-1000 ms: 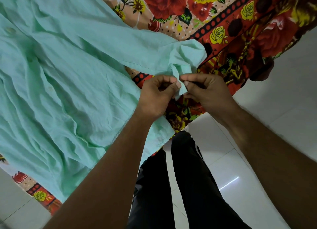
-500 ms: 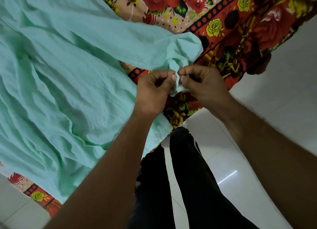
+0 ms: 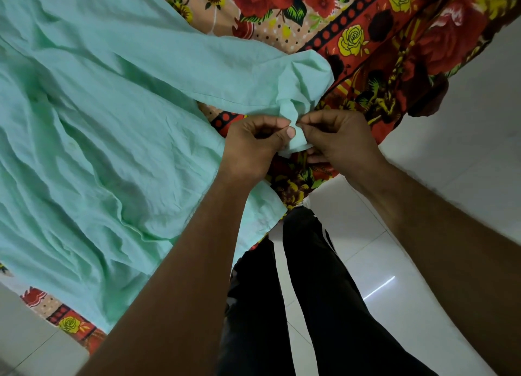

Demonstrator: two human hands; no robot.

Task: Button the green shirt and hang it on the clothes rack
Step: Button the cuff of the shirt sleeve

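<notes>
Fingers (image 3: 266, 122) of the left hand (image 3: 251, 150) and of the right hand (image 3: 341, 141) are curled and pinched on the cuff (image 3: 296, 144) of a green shirt (image 3: 112, 139), just right of the picture's centre, with the fingertips almost meeting across a bunched fold of cloth. The body of the shirt is spread, creased, from seven to eleven o'clock over a flowered bedsheet (image 3: 366, 40), and its sleeve (image 3: 225, 74) runs from eleven o'clock in to the hands. Neither button nor buttonhole can be seen, as both are hidden in the fold. White tiled floor (image 3: 451, 155) is seen from three to five o'clock, and black trousers (image 3: 310, 291) at six o'clock. No clothes rack is in view. Several slips may be expected. With the cloth so gathered, the button could be pushed against a crease instead of through the hole, or only halfway in, and spring out once released. Because the pinch is small, the cuff could be lost from the fingertips. Since the cuff is held at the bed's edge, a hard tug could drag the shirt toward the floor.
</notes>
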